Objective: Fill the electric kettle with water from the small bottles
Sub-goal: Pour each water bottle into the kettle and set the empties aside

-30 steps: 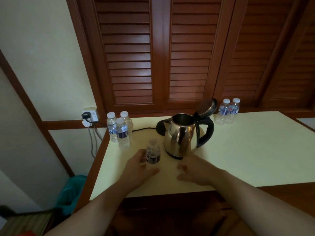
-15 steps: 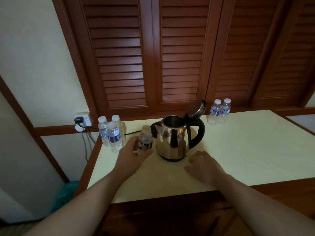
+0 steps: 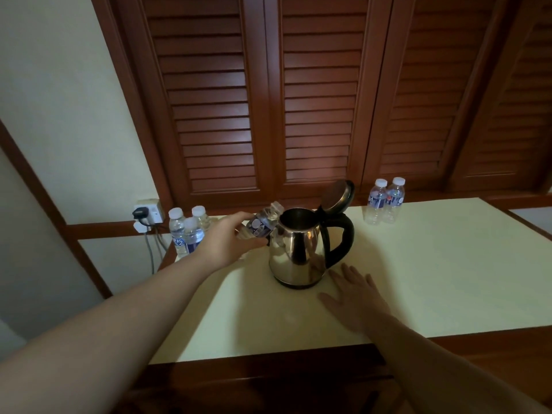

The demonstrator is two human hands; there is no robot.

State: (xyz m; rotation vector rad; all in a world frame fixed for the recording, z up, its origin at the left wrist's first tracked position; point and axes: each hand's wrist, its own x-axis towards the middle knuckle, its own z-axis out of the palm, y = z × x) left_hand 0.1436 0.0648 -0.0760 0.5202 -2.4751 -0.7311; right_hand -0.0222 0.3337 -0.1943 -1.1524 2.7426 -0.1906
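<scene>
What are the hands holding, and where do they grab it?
The left hand grips a small bottle round its lower body, tilted toward the kettle. The right hand holds nothing.

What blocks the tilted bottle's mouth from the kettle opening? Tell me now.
Nothing visible does. The lid is flipped up and back, leaving the kettle open. The left hand holds the bottle tilted, its mouth at the rim. No cap shows on it.

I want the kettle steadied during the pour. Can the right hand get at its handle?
Probably yes: the right hand lies flat on the table just below the kettle, nothing between it and the handle.
</scene>
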